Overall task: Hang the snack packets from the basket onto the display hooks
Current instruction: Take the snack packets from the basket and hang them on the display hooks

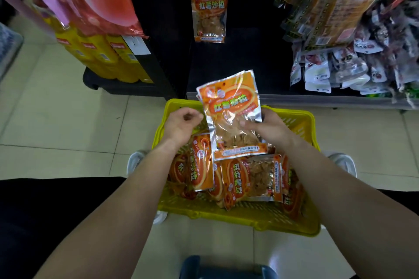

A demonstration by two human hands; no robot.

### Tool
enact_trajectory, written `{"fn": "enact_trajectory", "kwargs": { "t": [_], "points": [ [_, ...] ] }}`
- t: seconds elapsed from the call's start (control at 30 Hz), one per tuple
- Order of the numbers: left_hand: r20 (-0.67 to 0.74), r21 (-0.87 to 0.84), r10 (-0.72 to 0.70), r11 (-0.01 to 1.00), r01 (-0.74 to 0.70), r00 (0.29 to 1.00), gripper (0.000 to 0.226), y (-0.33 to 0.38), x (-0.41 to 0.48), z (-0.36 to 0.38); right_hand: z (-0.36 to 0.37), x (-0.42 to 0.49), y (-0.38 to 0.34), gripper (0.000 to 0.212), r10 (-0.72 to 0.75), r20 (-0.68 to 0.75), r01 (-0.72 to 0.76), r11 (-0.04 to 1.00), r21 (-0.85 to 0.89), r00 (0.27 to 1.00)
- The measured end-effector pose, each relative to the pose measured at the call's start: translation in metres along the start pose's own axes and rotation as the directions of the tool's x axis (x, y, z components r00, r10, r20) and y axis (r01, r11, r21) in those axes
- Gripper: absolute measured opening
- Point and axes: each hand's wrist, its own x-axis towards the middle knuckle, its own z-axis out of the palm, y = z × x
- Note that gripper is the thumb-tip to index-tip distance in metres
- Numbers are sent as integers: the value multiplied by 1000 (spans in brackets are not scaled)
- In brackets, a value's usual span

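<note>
Snack packets [249, 179] fill the yellow basket [238, 217]. Your right hand [269, 129] has its grip closed on the held packet [231, 106], upright above the basket, thumb on its clear front. Your left hand [183, 120] is just beside that packet's left edge, fingers curled, grip holding nothing. 1 hung packet [208, 9] hangs on the black display panel [249, 7] above.

a shop: dark display rack [249, 29] with 1 orange snack packet [208, 9] hanging at upper centre, bagged goods [340, 68] crowded at upper right, yellow boxes [106, 56] stacked at left, yellow shopping basket [179, 103] on pale tiled floor [56, 120] at centre.
</note>
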Motion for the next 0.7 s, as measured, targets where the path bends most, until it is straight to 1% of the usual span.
{"fn": "enact_trajectory", "kwargs": {
  "t": [0.07, 0.1, 0.13, 0.2, 0.23, 0.27, 0.3, 0.37, 0.43, 0.5, 0.57, 0.7],
  "points": [
    [-16, 18, 33, 999, -33, 999, 7, 10, 3, 4, -2, 0, -3, 34, 36, -16, -34, 995, 95, 999],
    [-8, 2, 17, 1000, -17, 1000, 16, 15, 3, 5, -3, -1, -5, 36, 44, -22, -40, 987, 155, 999],
    [24, -31, -33, 999, 34, 999, 30, 19, 2, 7, -3, -2, -7, 34, 44, -26, -38, 977, 209, 999],
    [126, -58, -130, 989, 138, 983, 58, 22, 0, 9, -5, -3, -7, 21, 56, -26, -46, 955, 293, 998],
    [165, -42, -144, 987, 153, 976, 69, 21, -1, 11, -6, -5, -7, 17, 73, -31, -58, 943, 329, 997],
    [194, -32, -150, 987, 159, 969, 75, 20, -2, 13, -7, -6, -7, 17, 79, -35, -62, 932, 358, 996],
    [208, -37, -147, 987, 158, 967, 75, 19, -2, 15, -8, -6, -6, 20, 74, -31, -57, 924, 378, 997],
    [195, -84, -123, 986, 141, 973, 61, 20, -2, 17, -9, -7, -7, 28, 73, -17, -61, 923, 381, 997],
    [179, -113, -87, 988, 108, 980, 48, 20, 0, 19, -10, -9, -10, 20, 51, -11, -43, 925, 377, 999],
    [177, -125, -60, 989, 83, 982, 42, 20, 1, 20, -8, -10, -13, 17, 19, 0, -18, 940, 342, 1000],
    [170, -132, -47, 989, 70, 984, 39, 22, 1, 21, -8, -10, -17, 18, -3, -1, 3, 956, 292, 1000],
    [143, -140, -10, 990, 31, 990, 43, 31, -2, 18, -10, -13, -27, 18, -14, -2, 14, 974, 226, 1000]
  ]
}}
